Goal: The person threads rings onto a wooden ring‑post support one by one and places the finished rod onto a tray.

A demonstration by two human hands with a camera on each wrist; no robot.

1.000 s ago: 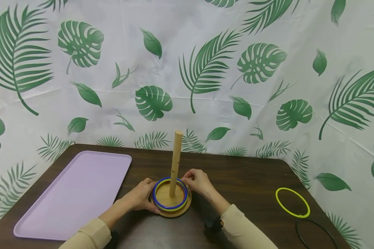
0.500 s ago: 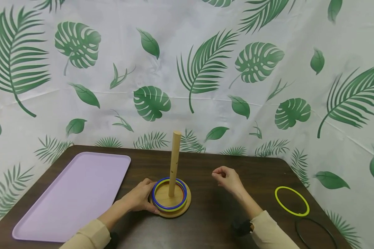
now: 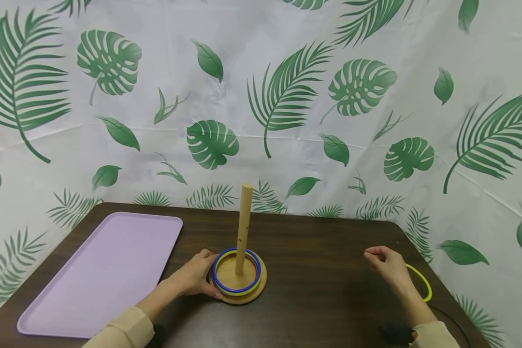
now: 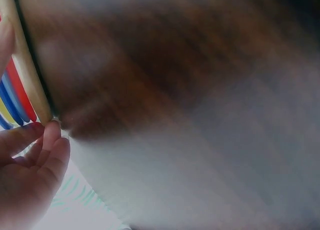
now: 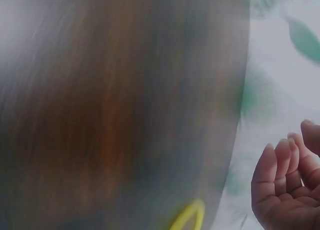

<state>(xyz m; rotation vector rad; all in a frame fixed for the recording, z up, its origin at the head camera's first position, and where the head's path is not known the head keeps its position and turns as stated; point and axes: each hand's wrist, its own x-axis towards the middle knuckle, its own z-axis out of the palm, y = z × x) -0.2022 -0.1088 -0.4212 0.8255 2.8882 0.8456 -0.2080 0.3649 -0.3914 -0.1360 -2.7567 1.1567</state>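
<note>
The round wooden base (image 3: 243,292) with an upright wooden peg (image 3: 244,227) stands mid-counter, carrying blue, yellow and red plastic rings (image 3: 237,277). The left hand (image 3: 194,275) grips the base's left edge. Well right of the base, the right hand (image 3: 386,265) hovers loosely curled, holding nothing, over a loose yellow plastic ring (image 3: 423,285) on the dark wooden counter (image 3: 322,270).

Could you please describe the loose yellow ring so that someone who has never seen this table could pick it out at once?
Start at the dark wooden table and go to its right edge, well away from the wooden peg stand. The yellow ring lies flat there, partly hidden behind the right hand. Unlike the rings stacked around the peg, it lies loose, and it is bright yellow beside a black ring.
</note>
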